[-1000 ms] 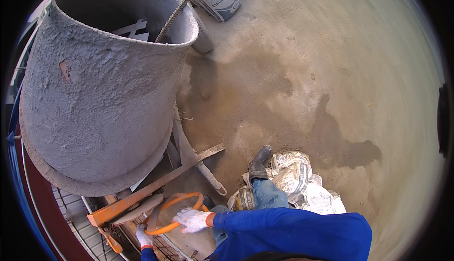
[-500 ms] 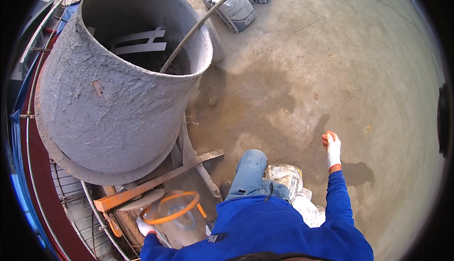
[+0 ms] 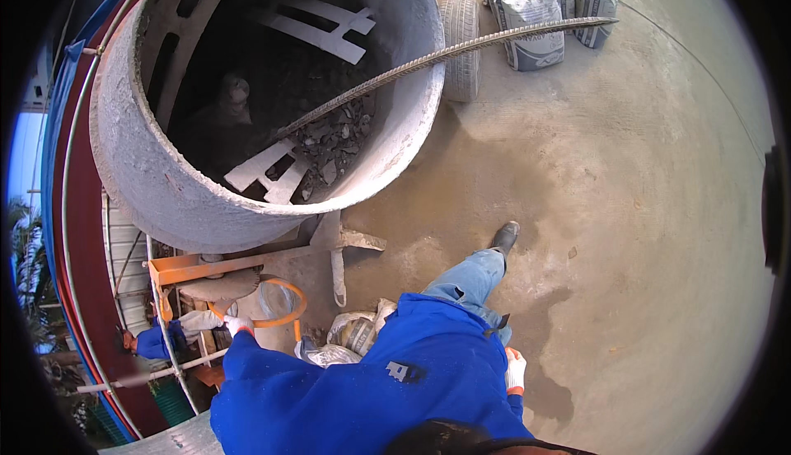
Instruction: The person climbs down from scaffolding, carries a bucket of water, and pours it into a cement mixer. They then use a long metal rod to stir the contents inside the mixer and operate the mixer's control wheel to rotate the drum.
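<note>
My left hand (image 3: 237, 324), in a white glove with an orange-red cuff, is closed round the rim of an orange handwheel (image 3: 302, 300) beside the mixer frame. Just above it, an orange steel beam (image 3: 185, 269) runs to the right. The big grey concrete mixer drum (image 3: 177, 195) tilts with its wide mouth showing. Pale mixing blades (image 3: 317, 36) and dark broken rubble (image 3: 329, 154) lie inside. A long ribbed steel bar (image 3: 461, 47) sticks out of the mouth. My gloved right hand (image 3: 515, 368) hangs beside my hip, fingers curled, with nothing visible in it.
Cement bags (image 3: 531, 30) stand on the concrete floor at the back, next to a tyre (image 3: 461, 47) by the drum. Crumpled sacks (image 3: 354, 335) lie beside my left side. Another person in blue (image 3: 156, 343) is beyond the railing at lower left.
The drum's mouth has turned more toward me, showing more of the blades and rubble. My right hand has dropped to my hip, and a boot has come forward. My left hand stays at the wheel.
</note>
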Demonstrator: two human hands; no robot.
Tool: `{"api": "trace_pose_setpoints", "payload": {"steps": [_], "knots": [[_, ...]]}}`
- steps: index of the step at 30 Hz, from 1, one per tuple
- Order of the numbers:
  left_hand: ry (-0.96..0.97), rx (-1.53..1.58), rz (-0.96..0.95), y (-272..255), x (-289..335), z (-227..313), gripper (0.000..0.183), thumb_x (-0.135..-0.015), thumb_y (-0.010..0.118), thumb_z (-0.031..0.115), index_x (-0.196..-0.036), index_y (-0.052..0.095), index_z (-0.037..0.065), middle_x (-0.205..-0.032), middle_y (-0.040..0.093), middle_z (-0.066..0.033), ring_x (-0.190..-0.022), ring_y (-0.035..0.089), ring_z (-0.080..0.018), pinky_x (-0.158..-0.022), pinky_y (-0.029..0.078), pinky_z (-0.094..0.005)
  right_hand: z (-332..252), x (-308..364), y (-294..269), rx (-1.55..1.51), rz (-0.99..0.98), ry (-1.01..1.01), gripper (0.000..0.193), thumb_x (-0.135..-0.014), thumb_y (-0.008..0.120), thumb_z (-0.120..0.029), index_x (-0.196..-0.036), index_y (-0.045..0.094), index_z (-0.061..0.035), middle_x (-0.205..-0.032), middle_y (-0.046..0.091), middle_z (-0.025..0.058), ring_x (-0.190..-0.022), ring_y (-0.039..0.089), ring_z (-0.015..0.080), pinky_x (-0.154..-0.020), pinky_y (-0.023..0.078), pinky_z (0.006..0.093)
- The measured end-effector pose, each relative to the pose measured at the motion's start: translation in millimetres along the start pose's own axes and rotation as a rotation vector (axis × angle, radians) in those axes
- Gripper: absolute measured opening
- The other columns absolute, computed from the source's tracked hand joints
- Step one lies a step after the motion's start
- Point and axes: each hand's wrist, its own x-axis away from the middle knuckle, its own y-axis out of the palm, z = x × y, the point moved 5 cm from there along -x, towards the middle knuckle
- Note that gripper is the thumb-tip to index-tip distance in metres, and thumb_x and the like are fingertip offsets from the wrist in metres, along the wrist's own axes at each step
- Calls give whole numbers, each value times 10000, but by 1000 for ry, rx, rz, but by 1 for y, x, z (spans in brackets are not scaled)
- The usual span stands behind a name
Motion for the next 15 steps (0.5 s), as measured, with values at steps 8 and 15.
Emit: {"api": "trace_pose_setpoints", "payload": {"steps": [8,15], "knots": [[97,603,-813,146,202,279,758,-1068,661,217,-1742,338,97,-1320,715,-45,-1037,659,-137,-857,560,-318,-324,-146,-114,151,136,-173,317,-1097,676,-330,-1315,711,-102,-998,780,35,-803,712,129,-696,532,299],[539,895,-871,147,378,468,621,-1093,648,203,-1648,466,-9,-1475,696,-155,-1247,690,-208,-1055,535,-322,-579,-219,-48,241,-142,-474,442,-1104,696,-314,-1468,654,-68,-1210,778,98,-1051,745,176,-937,586,322]]}}
